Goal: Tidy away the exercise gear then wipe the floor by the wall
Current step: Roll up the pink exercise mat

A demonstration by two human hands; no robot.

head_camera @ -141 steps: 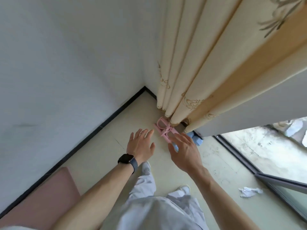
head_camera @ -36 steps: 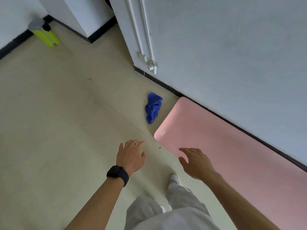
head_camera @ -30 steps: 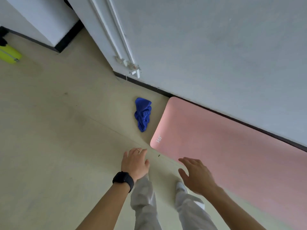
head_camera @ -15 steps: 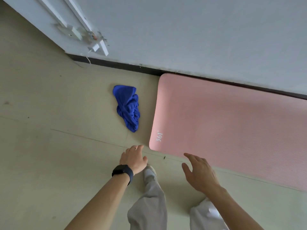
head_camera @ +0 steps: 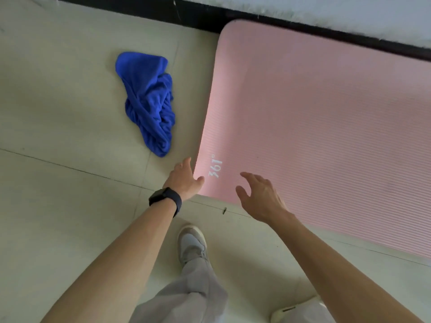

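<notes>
Looking down through the head camera, we saw the pink exercise mat (head_camera: 314,127) lying flat on the floor (head_camera: 58,206), its far long edge against the dark skirting (head_camera: 140,12) at the foot of the wall, its short end with the white printed mark nearest us. Our left hand (head_camera: 184,180) was at the near corner of that short end, thumb on top of the mat and fingers along its edge; its grip looked narrow, starting to close on the corner, though we could not tell whether the fingers had got underneath. Our right hand (head_camera: 261,199) hovered over the near edge of the mat, fingers spread wide and holding nothing, and whether it touched the surface was not clear. A crumpled blue cloth (head_camera: 149,101) lay on the floor just beside the mat's short end, apart from both hands. We judged the step in hand to be lifting this end to begin rolling the mat up. To do it well we would set both hands on the short end, well apart, turn the edge over evenly and keep the first turn tight and square to the long sides, so the roll would not run off at a slant toward the wall. The cloth should stay clear of the roll, ready for wiping the floor afterwards.
</notes>
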